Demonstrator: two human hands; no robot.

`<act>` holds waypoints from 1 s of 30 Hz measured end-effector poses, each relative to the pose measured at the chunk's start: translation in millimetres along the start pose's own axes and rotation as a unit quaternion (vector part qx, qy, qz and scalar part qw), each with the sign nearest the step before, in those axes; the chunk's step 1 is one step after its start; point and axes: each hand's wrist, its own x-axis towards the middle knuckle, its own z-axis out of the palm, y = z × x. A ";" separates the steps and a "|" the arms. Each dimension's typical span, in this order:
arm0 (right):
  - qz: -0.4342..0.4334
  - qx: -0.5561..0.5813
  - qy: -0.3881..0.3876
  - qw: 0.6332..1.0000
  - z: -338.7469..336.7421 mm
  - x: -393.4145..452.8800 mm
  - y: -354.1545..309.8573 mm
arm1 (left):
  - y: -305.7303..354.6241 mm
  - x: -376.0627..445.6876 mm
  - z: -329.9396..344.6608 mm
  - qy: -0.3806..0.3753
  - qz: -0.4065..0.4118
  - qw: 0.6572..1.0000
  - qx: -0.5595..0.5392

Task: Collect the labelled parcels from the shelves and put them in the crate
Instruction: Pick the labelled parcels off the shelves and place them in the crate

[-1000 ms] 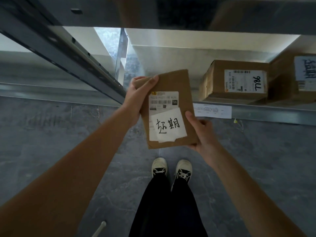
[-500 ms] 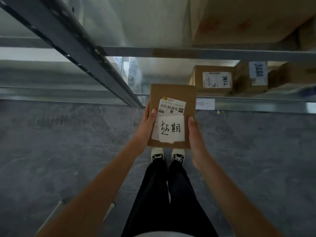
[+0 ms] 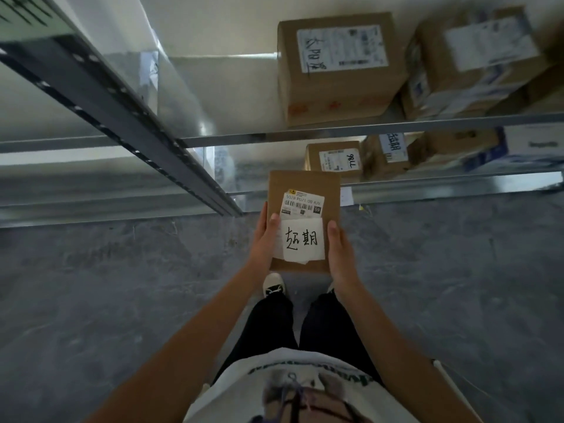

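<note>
Before grey metal shelves [image 3: 305, 137] of cardboard boxes [image 3: 338, 68], above grey floor: flat brown cardboard parcel [image 3: 305, 186] now squared upright, drawn chestward, left hand [image 3: 265, 239] and right hand [image 3: 340, 254] fingers clamped on its sides, ready for the unseen crate.

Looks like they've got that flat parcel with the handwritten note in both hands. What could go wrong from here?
The handwritten note looks loosely stuck and wrinkled at its lower edge; it might peel off the flat parcel. The left hand and right hand grip only its side edges, so it could slip. No crate is in view, so carrying comes next.
</note>
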 end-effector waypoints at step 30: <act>0.019 0.237 0.158 0.958 -367.7 62.1 26.4 | 11.3 -15.8 397.9 -0.246 0.102 0.939 0.220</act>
